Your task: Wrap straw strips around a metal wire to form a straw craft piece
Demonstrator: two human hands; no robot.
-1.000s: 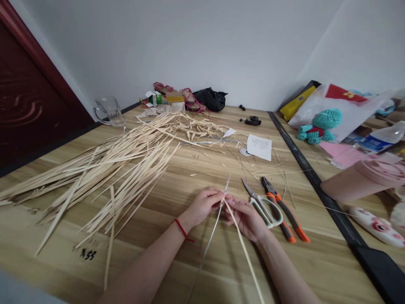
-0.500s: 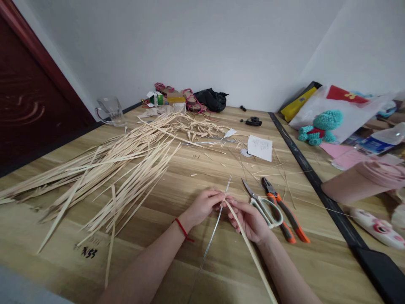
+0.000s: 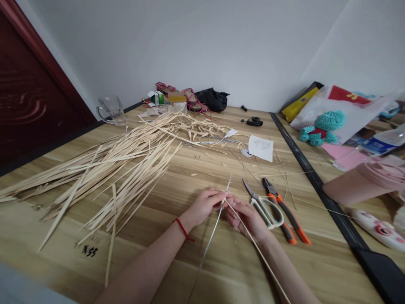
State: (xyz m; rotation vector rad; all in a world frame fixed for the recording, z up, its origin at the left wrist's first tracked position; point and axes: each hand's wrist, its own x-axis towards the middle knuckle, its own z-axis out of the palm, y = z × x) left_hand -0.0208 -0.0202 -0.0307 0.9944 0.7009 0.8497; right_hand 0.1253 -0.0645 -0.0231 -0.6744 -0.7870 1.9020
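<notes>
While the left hand (image 3: 204,205) pinches wire (image 3: 211,237) and the right hand (image 3: 249,218) strip (image 3: 257,250), winding seems underway. Next likely needs steady tension.

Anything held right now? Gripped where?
Left hand and right hand together pinch thin, silvery, metal-looking wires near their far end, where a pale, narrow, wood-like strip meets them.

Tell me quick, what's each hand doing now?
Left hand: closed, pinching the silvery wire.
Right hand: curled at the pale strip; can't tell if it's gripping.
</notes>
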